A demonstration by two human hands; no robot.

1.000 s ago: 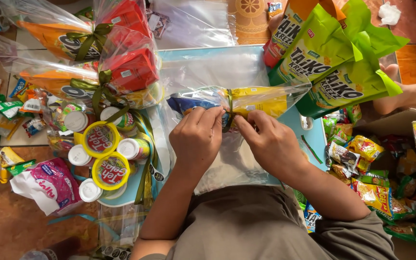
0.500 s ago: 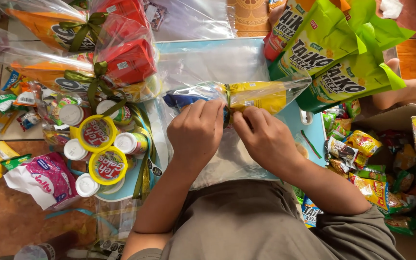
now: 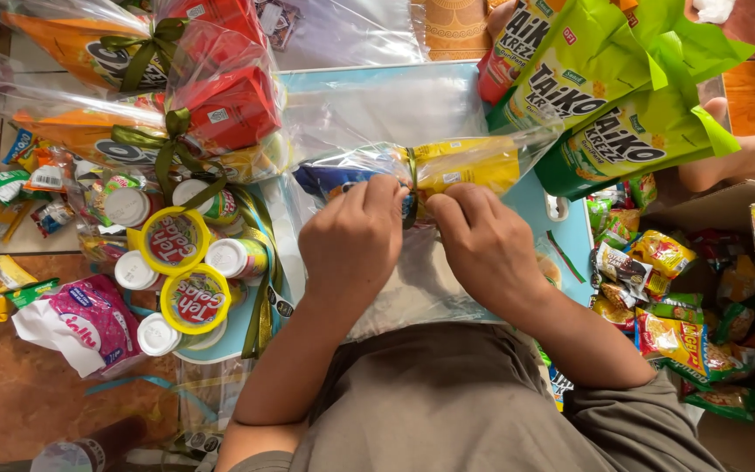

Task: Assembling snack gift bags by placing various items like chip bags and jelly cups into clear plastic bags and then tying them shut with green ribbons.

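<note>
Both hands are working close together over the middle of the light blue tray (image 3: 561,218). The left hand (image 3: 353,234) and the right hand (image 3: 485,240) are pinching the green ribbon (image 3: 412,188) that is cinching a clear cellophane parcel (image 3: 447,166), with fingertips nearly meeting at the tie. The parcel is lying crosswise just beyond the knuckles, its blue packet poking out on the left, its yellow packet on the right. Loose cellophane is trailing under the wrists toward the person's lap. To the left, finished bundles with red boxes (image 3: 220,109) are lying stacked, and below them yellow-lidded cups (image 3: 174,240) are sitting beside small white-capped bottles. On the right, green snack bags (image 3: 605,96) are leaning over the tray's edge, near a cardboard box of small sachets (image 3: 666,297).
</note>
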